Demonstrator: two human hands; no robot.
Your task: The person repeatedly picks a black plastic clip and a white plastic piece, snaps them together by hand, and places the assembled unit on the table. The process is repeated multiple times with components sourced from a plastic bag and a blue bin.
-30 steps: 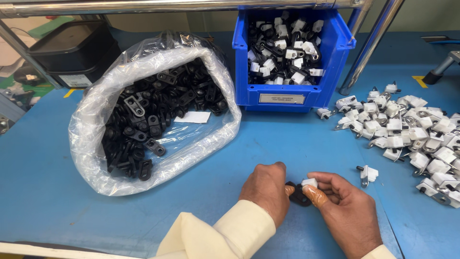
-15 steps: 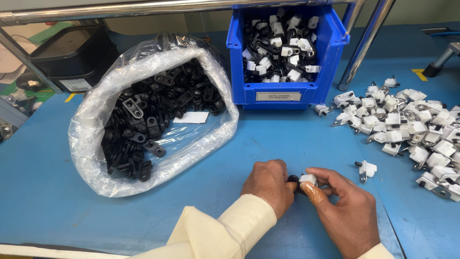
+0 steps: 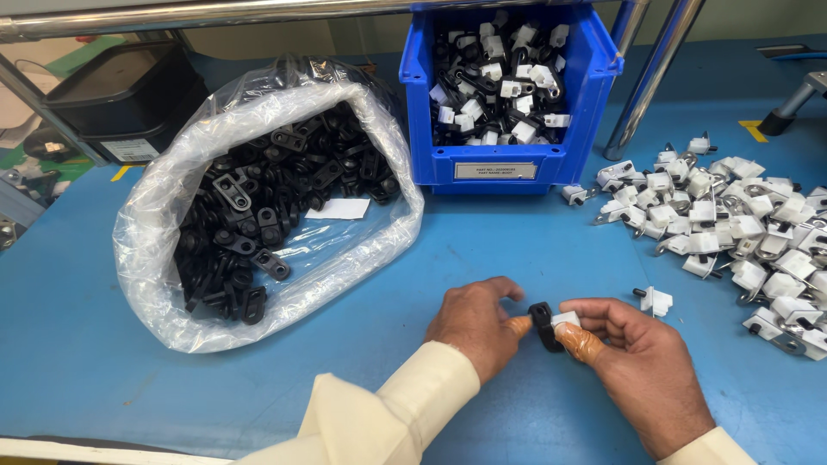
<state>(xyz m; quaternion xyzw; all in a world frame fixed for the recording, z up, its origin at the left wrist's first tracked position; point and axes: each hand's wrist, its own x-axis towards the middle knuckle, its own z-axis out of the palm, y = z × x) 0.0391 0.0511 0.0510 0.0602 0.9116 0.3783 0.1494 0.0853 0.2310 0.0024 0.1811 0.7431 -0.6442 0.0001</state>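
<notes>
My left hand and my right hand meet near the front edge of the blue table, a little right of its middle. Between them I hold a small black plastic clip together with a small white part. My left hand pinches the black clip from its left side with thumb and fingers, and my right hand grips the white part, with the thumb pressed on it. The two parts touch each other; I cannot tell if they are already joined. Both thumbs have an orange-brown cover on the tip. My sleeves are cream coloured.

Just beside my right hand, toward the right edge, one single white part with a pin lies alone on the table. Further to the right edge there is a big loose pile of white parts, some with metal pieces. At the back edge, in the middle, stands a blue bin which holds mixed black and white pieces. On the left side of the table lies an open clear plastic bag full of black clips, with a white paper slip inside. Behind the bag, at the back left corner, there is a black box.
</notes>
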